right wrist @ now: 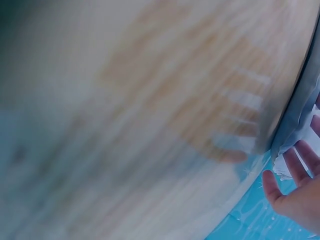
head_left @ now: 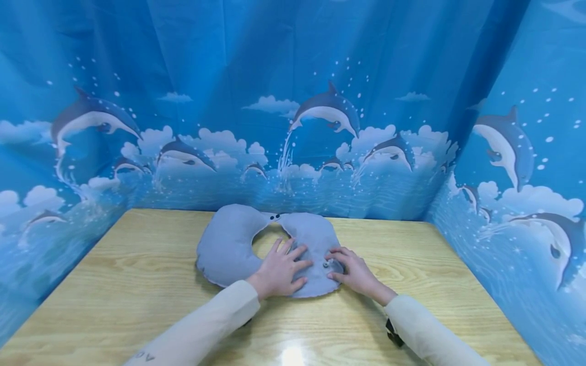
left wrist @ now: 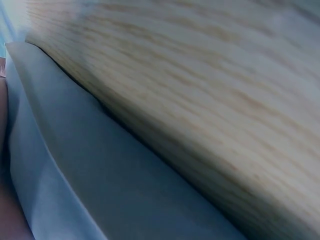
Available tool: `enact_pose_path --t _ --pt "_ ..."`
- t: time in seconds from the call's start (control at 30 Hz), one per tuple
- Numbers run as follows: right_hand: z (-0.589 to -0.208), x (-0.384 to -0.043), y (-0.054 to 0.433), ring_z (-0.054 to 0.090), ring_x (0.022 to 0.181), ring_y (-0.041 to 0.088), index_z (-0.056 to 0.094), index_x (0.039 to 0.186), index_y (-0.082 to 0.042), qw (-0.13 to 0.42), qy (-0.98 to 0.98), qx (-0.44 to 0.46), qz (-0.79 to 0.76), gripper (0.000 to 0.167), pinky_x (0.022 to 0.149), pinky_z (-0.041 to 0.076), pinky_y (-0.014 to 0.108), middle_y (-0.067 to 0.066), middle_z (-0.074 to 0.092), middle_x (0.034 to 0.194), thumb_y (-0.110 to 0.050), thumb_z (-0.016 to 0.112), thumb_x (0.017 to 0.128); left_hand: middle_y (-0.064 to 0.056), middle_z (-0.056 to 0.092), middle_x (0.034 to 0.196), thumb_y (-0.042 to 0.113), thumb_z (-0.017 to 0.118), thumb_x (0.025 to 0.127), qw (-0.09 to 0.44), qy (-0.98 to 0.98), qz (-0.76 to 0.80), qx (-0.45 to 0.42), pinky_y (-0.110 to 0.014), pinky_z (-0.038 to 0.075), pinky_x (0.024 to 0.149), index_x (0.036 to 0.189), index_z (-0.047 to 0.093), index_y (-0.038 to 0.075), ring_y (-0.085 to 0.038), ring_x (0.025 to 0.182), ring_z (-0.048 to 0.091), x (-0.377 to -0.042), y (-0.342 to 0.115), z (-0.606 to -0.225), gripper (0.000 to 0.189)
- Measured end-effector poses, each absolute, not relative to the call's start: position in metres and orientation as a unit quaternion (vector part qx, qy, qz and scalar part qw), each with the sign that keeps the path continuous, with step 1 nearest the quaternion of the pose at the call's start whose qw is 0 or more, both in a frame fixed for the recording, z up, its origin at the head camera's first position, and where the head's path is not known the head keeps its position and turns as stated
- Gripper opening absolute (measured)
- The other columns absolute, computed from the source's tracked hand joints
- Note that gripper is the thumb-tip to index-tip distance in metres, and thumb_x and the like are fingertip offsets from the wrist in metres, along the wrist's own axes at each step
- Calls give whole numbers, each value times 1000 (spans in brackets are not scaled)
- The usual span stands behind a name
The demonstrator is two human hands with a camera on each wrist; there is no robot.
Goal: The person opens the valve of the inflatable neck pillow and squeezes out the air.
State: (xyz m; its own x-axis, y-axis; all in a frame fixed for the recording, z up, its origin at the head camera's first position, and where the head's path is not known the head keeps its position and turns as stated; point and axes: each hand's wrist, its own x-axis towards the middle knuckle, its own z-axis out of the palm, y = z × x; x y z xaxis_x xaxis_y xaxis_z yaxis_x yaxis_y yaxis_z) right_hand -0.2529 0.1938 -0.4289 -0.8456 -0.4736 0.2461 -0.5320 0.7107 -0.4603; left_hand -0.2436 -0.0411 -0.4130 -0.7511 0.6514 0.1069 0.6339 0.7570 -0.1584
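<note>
A grey, inflatable-looking U-shaped neck pillow lies on the table, its two ends meeting at dark snap buttons on the far side. With fingers spread, my left hand presses flat on the pillow's right half. My right hand is at the right edge, thumb and fingers bent loosely on either side of a small round valve. In the left wrist view the pillow's side fills the lower left. The right wrist view has the fingers apart beside the pillow's edge.
The pillow rests on a light wood-grain table, towards its back edge. Blue curtains printed with dolphins and clouds hang behind it and along both sides. A black strap shows under the right sleeve.
</note>
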Motion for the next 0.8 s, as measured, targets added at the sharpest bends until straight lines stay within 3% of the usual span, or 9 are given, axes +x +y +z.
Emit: enact_pose_path --t 0.47,0.8 --pt "-432 -253 192 45 121 35 59 118 -17 37 -934 253 249 40 88 35 62 10 50 128 -30 68 81 3 33 147 55 39 90 61 -937 55 -340 -55 21 107 132 46 38 -33 136 26 -243 -40 -414 46" --pt "-431 -252 190 44 120 33 59 118 -18 12 -943 245 227 40 81 36 52 9 48 129 -33 66 82 2 36 145 55 42 90 60 -932 18 -356 -56 23 106 130 49 34 -32 135 28 -246 -43 -415 46"
